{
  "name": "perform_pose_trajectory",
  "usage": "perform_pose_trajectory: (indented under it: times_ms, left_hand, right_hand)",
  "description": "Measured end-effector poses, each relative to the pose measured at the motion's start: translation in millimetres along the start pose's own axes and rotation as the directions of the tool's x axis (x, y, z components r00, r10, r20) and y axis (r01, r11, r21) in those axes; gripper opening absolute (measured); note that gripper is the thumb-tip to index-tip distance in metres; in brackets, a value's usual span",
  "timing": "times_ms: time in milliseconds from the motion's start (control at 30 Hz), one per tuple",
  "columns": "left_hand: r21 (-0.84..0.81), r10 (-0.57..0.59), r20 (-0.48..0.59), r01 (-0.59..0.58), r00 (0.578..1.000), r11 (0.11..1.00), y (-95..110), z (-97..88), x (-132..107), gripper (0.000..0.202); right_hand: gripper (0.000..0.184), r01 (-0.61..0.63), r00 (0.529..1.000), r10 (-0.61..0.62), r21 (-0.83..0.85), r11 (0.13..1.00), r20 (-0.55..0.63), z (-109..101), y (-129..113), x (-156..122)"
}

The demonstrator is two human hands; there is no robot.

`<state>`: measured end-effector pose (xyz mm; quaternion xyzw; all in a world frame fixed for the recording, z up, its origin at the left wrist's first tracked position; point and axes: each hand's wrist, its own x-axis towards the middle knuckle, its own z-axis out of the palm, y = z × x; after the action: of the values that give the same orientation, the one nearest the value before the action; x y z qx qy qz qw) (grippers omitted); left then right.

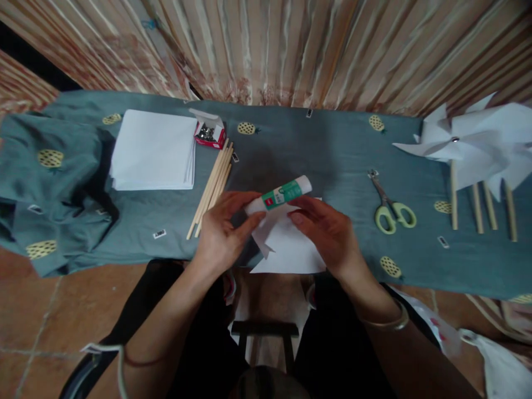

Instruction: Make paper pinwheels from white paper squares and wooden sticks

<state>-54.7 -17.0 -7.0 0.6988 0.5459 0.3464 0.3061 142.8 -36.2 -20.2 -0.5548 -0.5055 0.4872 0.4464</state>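
The left hand point(220, 233) grips one end of a glue stick point(279, 195), which lies tilted above a cut white paper point(288, 246) on the teal cloth point(316, 149). The right hand point(328, 233) rests its fingers on the paper. Wooden sticks point(211, 188), a paper stack point(153, 149), a pin box point(209, 134), scissors point(390, 208) and white pinwheels point(477, 144) lie around.

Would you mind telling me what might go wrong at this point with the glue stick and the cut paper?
1. The glue stick is pinched only at its near end by the left hand, so it may tip or slip.
2. The cut paper overhangs the table edge under the right hand; it could slide off or crease.
3. The loose wooden sticks lie close to the left hand and could get knocked.
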Motion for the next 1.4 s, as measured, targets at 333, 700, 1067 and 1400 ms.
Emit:
perform_pose_trajectory:
  times_ms: [333,700,1067,1400]
  left_hand:
    - [-0.313,-0.140,0.156,0.183,0.978,0.932,12.6,22.1,-9.8,0.028]
    - [-0.754,-0.351,0.299,0.445,0.888,0.484,29.5,36.7,-11.0,0.031]
    - [-0.817,-0.356,0.437,0.530,0.826,0.228,43.2,42.6,-5.4,0.025]
    - [-0.814,-0.380,0.452,0.547,0.807,0.194,41.6,42.2,-5.5,0.026]
  right_hand:
    - [0.029,-0.281,0.934,0.354,0.515,0.810,-0.047,-6.8,-5.9,3.3]
    - [0.030,-0.393,0.871,0.473,0.769,0.504,0.135,-20.5,-5.2,-2.6]
    - [0.027,-0.428,0.863,0.434,0.831,0.354,0.259,-16.4,-7.3,-6.9]
    - [0.024,-0.425,0.863,0.427,0.845,0.325,0.270,-15.5,-5.0,-7.7]
